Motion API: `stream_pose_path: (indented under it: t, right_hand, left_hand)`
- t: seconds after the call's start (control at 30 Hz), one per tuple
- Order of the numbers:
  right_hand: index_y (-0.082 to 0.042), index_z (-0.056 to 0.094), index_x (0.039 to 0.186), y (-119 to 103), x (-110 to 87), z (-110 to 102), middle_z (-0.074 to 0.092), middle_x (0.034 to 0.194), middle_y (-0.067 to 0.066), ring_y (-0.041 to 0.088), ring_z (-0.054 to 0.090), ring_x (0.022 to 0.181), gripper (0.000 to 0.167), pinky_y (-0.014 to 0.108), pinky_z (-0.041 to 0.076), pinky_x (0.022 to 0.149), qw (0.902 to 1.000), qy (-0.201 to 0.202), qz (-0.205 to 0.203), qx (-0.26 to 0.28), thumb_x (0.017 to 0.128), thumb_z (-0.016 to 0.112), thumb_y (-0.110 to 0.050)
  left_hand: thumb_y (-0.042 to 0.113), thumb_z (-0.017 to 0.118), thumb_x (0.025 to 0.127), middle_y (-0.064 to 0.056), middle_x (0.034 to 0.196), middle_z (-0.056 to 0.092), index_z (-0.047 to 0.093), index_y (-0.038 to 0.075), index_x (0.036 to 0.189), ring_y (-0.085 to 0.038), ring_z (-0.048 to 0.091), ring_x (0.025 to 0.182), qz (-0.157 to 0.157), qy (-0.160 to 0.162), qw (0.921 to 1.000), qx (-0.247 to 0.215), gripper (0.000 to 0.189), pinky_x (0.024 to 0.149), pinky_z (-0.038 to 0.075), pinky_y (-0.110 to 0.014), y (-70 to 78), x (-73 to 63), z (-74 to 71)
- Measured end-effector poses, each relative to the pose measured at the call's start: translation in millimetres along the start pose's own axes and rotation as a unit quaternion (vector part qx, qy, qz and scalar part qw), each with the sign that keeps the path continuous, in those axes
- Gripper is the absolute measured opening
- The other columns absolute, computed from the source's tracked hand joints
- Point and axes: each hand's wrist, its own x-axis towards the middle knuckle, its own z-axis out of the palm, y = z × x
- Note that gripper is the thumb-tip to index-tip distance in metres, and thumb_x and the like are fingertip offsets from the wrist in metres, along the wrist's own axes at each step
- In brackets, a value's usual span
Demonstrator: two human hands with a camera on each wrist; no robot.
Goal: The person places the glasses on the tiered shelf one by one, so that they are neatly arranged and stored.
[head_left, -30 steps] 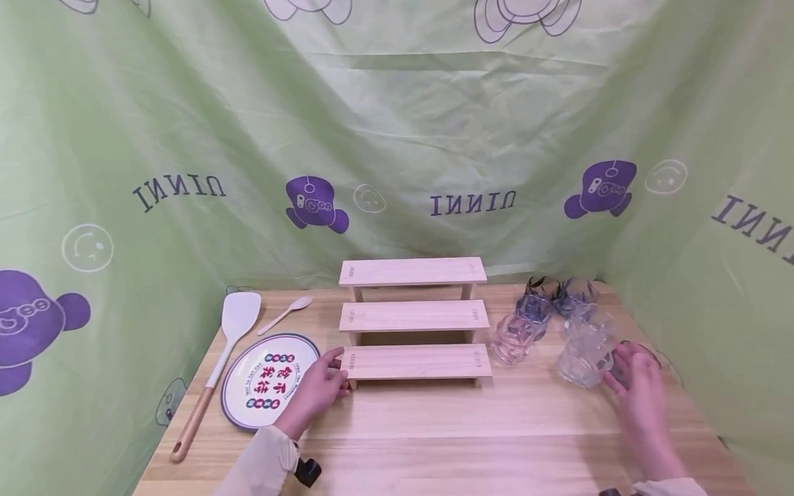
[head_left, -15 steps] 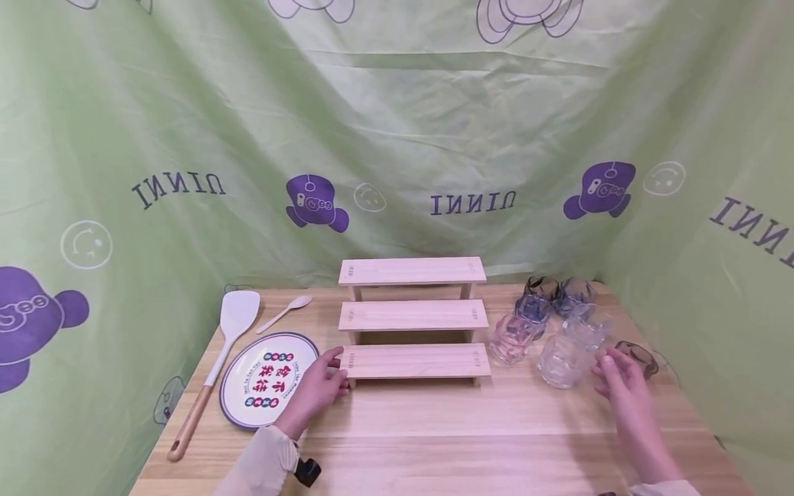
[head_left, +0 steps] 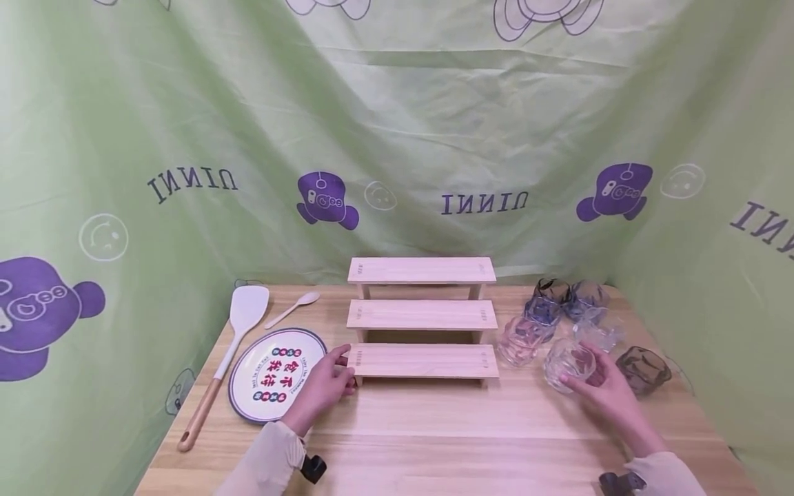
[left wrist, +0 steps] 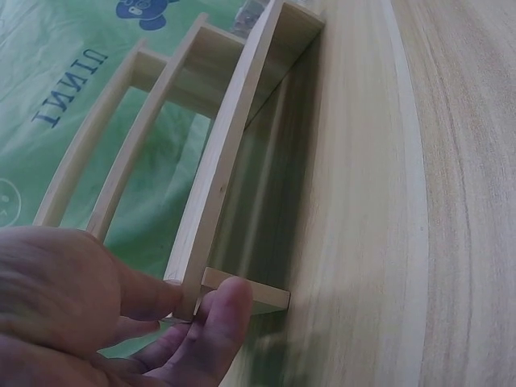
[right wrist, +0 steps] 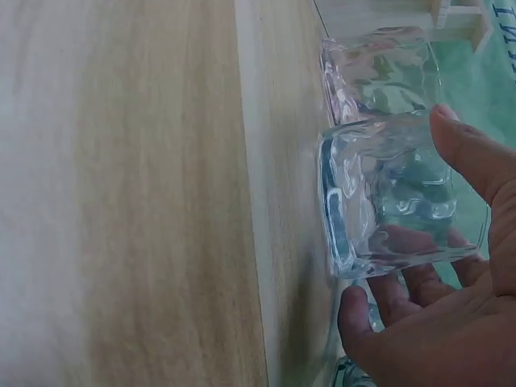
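A three-step wooden display stand (head_left: 422, 361) stands at the middle of the table. My left hand (head_left: 324, 387) pinches the left end of its lowest step; in the left wrist view the thumb lies on one face of the board (left wrist: 216, 185) and the fingers curl under it. My right hand (head_left: 609, 398) holds a clear glass (head_left: 561, 368) at the table's right side, thumb on the near side and fingers on the far side. In the right wrist view the clear glass (right wrist: 355, 201) sits between thumb and fingers, beside a pinkish glass (right wrist: 375, 68).
Behind the right hand stand several other glasses: pink (head_left: 517, 342), blue (head_left: 542, 313), another clear one (head_left: 598, 332) and a smoky brown one (head_left: 644, 372). At left lie a white plate (head_left: 248, 386), a spatula (head_left: 249, 310) and a small spoon (head_left: 291, 308). Green curtains (head_left: 422, 124) surround the table.
The clear glass has shifted left, away from the other clear one. My right hand has moved left from beside the brown glass and now grips it. The left hand stays at the stand.
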Motion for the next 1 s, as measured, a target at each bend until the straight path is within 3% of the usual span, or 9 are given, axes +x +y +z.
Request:
stream_pose_path:
  t: [0.1,0.17,0.23,0.4,0.63,0.83,1.0]
  right_hand:
    - [0.006,0.013,0.156,1.5,-1.1,0.5,0.028,0.149,0.042,0.058,0.033,0.134,0.102,0.055,0.035,0.115,0.9999,0.004,0.009,0.004,0.087,0.083,-0.02]
    - [0.006,0.009,0.155,1.1,-1.7,1.3,0.024,0.15,0.042,0.059,0.029,0.135,0.105,0.07,0.025,0.112,0.9998,0.0,0.007,0.017,0.085,0.083,-0.015]
    - [0.003,0.003,0.157,0.7,-2.4,1.8,0.02,0.152,0.042,0.06,0.024,0.137,0.107,0.072,0.021,0.112,0.9992,-0.013,0.002,0.038,0.086,0.082,-0.01]
    - [0.001,0.006,0.16,1.9,-4.1,3.2,0.024,0.152,0.041,0.059,0.026,0.137,0.104,0.074,0.02,0.112,0.9986,-0.036,-0.001,0.039,0.087,0.081,-0.011]
    - [0.003,0.012,0.157,-6.7,-4.3,10.8,0.03,0.148,0.04,0.057,0.033,0.132,0.106,0.077,0.026,0.108,0.9994,0.0,0.032,0.008,0.085,0.084,-0.026]
    - [0.002,0.017,0.153,-48.2,-0.8,12.6,0.034,0.147,0.033,0.049,0.037,0.129,0.097,0.074,0.033,0.106,0.9983,0.05,0.005,0.029,0.087,0.083,-0.026]
    - [-0.001,0.021,0.152,-100.2,13.9,16.7,0.037,0.149,0.027,0.042,0.039,0.131,0.093,0.063,0.039,0.11,0.9971,0.04,-0.044,0.047,0.087,0.083,-0.023]
  left_hand:
    - [-0.008,0.055,0.098,-0.026,0.124,0.053,0.036,-0.006,0.152,-0.027,0.065,0.084,-0.004,0.001,1.0,0.003,0.057,0.071,0.066,-0.036,1.6,-0.7,0.0]
    - [-0.007,0.055,0.098,-0.026,0.124,0.053,0.036,-0.006,0.152,-0.027,0.066,0.083,-0.008,0.001,1.0,0.003,0.058,0.071,0.066,-0.036,2.2,-0.9,-0.3]
    - [-0.007,0.055,0.098,-0.026,0.124,0.052,0.037,-0.005,0.152,-0.027,0.066,0.083,-0.008,0.002,1.0,0.003,0.057,0.07,0.065,-0.035,2.4,-1.0,-0.8]
    - [-0.007,0.056,0.098,-0.026,0.124,0.051,0.037,-0.005,0.152,-0.027,0.066,0.085,-0.005,0.003,1.0,0.0,0.057,0.069,0.065,-0.033,1.6,-0.5,-0.8]
    - [-0.004,0.056,0.099,-0.024,0.122,0.053,0.037,-0.003,0.152,-0.028,0.067,0.081,-0.011,-0.001,0.9999,0.005,0.056,0.065,0.065,-0.035,0.5,0.4,0.0]
    - [-0.004,0.056,0.099,-0.024,0.121,0.054,0.038,-0.003,0.152,-0.026,0.067,0.078,-0.005,-0.003,1.0,0.001,0.057,0.064,0.065,-0.036,-0.5,0.9,0.3]
    - [-0.003,0.056,0.099,-0.023,0.121,0.054,0.038,-0.001,0.153,-0.026,0.067,0.078,-0.011,0.002,0.9999,0.005,0.056,0.064,0.065,-0.035,-2.3,1.9,0.7]
